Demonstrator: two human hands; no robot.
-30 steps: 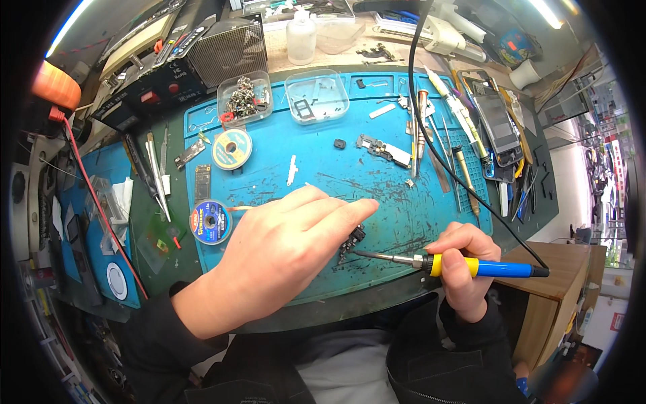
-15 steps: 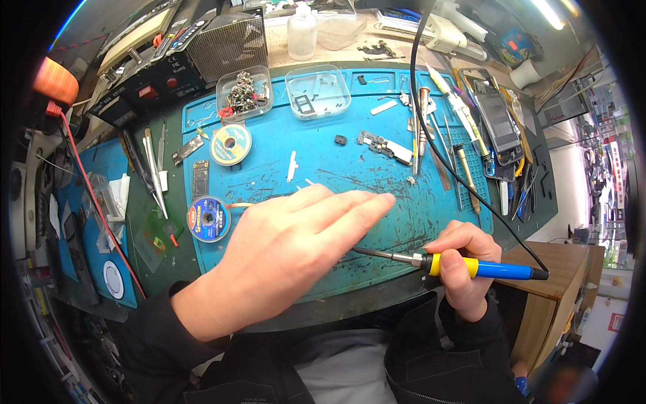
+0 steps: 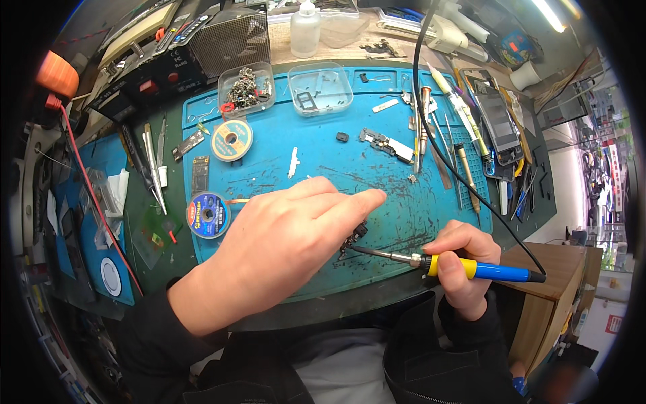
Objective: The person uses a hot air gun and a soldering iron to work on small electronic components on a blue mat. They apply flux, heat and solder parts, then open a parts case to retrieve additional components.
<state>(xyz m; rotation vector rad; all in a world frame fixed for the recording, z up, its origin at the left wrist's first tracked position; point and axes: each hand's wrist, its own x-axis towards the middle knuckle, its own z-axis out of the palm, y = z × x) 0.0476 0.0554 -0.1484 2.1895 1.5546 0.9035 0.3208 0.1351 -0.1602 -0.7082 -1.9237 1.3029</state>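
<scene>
My right hand (image 3: 464, 266) grips a soldering iron (image 3: 501, 271) with a yellow and blue handle, its metal shaft pointing left. The iron's tip touches or nearly touches a small dark circuit part (image 3: 356, 234) that pokes out from beneath my left hand (image 3: 286, 239). Back upward, the left hand is closed about that part, its thumb and most fingertips hidden. From a blue-labelled spool (image 3: 208, 215) a copper-coloured strip (image 3: 237, 200) runs under the left hand. All this is over a blue work mat (image 3: 323, 158).
Behind are a yellow-labelled spool (image 3: 232, 140), a clear box of small metal parts (image 3: 246, 87), another clear box (image 3: 320, 89) and a plastic bottle (image 3: 305, 30). A small circuit assembly (image 3: 387, 145) and screwdrivers lie right. The iron's black cable (image 3: 464, 182) arcs across the right side.
My left hand has shifted slightly left and its fingers have drawn back, so the small dark circuit part shows. The right hand and soldering iron stay almost still.
</scene>
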